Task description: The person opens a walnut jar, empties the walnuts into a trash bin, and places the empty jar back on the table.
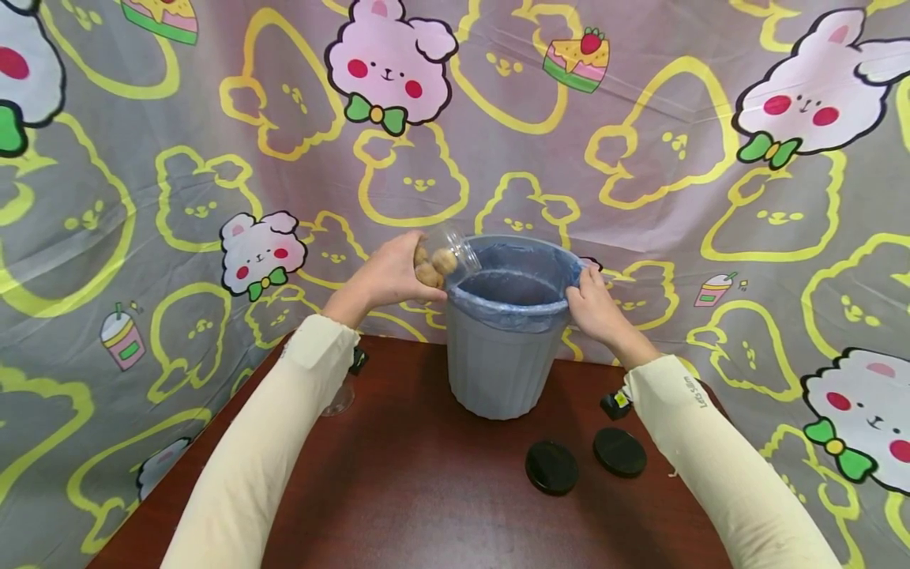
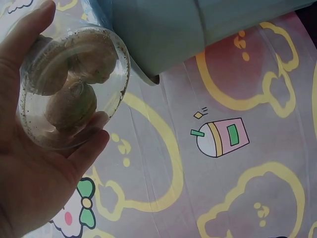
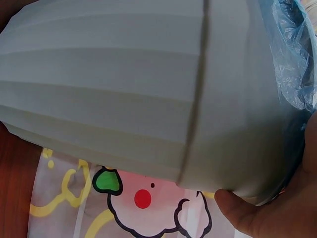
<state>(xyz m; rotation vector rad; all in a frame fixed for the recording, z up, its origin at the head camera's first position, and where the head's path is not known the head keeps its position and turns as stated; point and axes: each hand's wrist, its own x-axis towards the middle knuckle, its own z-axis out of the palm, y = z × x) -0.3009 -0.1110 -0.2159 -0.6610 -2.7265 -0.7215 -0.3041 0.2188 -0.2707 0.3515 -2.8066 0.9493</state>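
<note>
My left hand (image 1: 389, 273) grips a clear plastic jar (image 1: 465, 251), tilted on its side with its mouth at the left rim of a grey trash bin (image 1: 501, 363). Several round, brown, walnut-like pieces (image 1: 429, 269) lie inside the jar; the left wrist view shows them through its round base (image 2: 74, 84). Fingers and thumb wrap around the jar's sides. The bin stands upright, lined with a blue plastic bag (image 1: 512, 316) folded over its rim. My right hand (image 1: 593, 304) holds the bin's right rim, thumb outside against the wall; its other fingers are partly hidden.
Two black round lids (image 1: 552, 467) lie on the dark red-brown table (image 1: 398, 490), right of and in front of the bin. A clear round container (image 1: 340, 399) is partly hidden behind the left sleeve. A patterned cloth (image 1: 419, 182) hangs close behind the bin.
</note>
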